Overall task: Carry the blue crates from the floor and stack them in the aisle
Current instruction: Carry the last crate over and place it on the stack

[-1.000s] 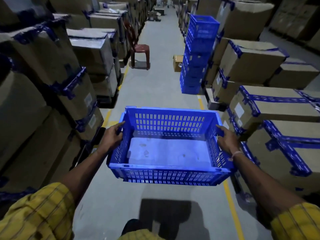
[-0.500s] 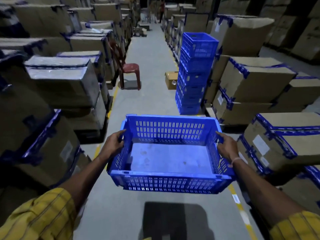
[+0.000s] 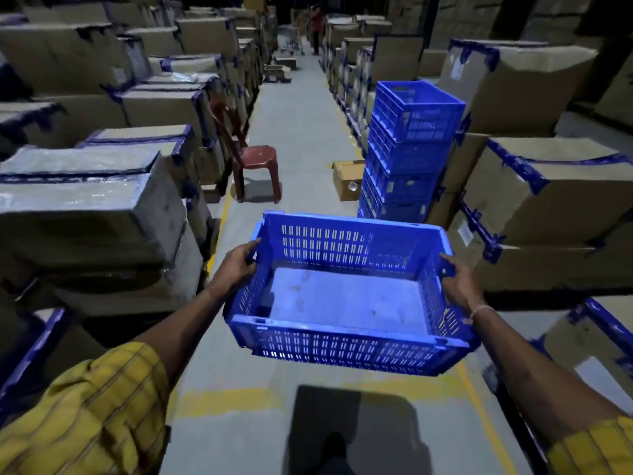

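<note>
Two hands held an empty blue plastic crate (image 3: 346,303) above the grey aisle floor (image 3: 301,132): left hand (image 3: 236,265) gripping its left rim, right hand (image 3: 459,286) its right. The rectangular crate had slotted walls and a smooth base. Ahead right stood a crate stack (image 3: 407,149), among taped cardboard boxes (image 3: 548,186). Labels were unreadable.

Blue slotted crate (image 3: 346,296); blue crate stack (image 3: 407,149); red chair (image 3: 253,159); brown cartons (image 3: 548,186), blue tape; yellow checked sleeves (image 3: 85,413); grey floor (image 3: 298,125), yellow lines.

Head cam, fwd-down along aisle (image 3: 301,108)
</note>
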`<act>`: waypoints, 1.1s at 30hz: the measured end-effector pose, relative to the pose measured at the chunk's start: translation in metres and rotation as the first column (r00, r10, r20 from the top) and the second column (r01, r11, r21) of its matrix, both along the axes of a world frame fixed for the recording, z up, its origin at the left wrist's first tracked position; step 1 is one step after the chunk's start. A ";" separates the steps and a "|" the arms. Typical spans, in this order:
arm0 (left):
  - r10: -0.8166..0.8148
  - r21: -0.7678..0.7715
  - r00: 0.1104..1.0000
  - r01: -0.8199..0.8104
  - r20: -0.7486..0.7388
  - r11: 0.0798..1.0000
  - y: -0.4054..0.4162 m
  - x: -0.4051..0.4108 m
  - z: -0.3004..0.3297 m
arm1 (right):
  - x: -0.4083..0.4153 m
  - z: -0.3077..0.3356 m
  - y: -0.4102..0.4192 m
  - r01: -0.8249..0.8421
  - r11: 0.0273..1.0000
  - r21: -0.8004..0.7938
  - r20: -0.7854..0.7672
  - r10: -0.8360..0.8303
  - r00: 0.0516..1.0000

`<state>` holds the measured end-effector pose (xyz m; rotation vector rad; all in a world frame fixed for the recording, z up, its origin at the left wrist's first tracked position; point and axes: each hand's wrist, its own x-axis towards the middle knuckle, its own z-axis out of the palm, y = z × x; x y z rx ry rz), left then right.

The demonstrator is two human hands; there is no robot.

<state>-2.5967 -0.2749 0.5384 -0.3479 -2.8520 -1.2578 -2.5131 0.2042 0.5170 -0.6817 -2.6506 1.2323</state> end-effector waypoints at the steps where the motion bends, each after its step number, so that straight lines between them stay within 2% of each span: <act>1: 0.004 -0.013 1.000 -0.004 -0.011 1.000 0.005 -0.025 0.006 | -0.024 0.008 -0.001 0.015 1.000 0.002 0.005 -0.015 1.000; 10: -0.020 -0.051 0.999 0.018 -0.046 0.999 0.026 -0.241 0.034 | -0.212 0.064 0.008 0.065 0.996 0.057 -0.019 -0.064 0.998; 15: -0.042 -0.073 0.997 0.037 -0.063 0.997 0.038 -0.354 0.047 | -0.299 0.082 0.003 0.150 0.986 0.069 -0.058 -0.146 0.988; 22: -0.206 -0.082 0.973 0.199 -0.100 0.977 0.036 -0.539 0.071 | -0.424 0.102 -0.011 0.253 0.964 0.076 -0.016 -0.253 0.967; 28: -0.311 -0.126 0.948 0.301 -0.073 0.945 0.033 -0.717 0.110 | -0.517 0.155 -0.039 0.383 0.918 0.104 -0.036 -0.381 0.924; 33: -0.372 -0.127 0.923 0.359 -0.099 0.925 0.055 -0.824 0.155 | -0.584 0.197 -0.046 0.442 0.889 0.123 -0.055 -0.438 0.897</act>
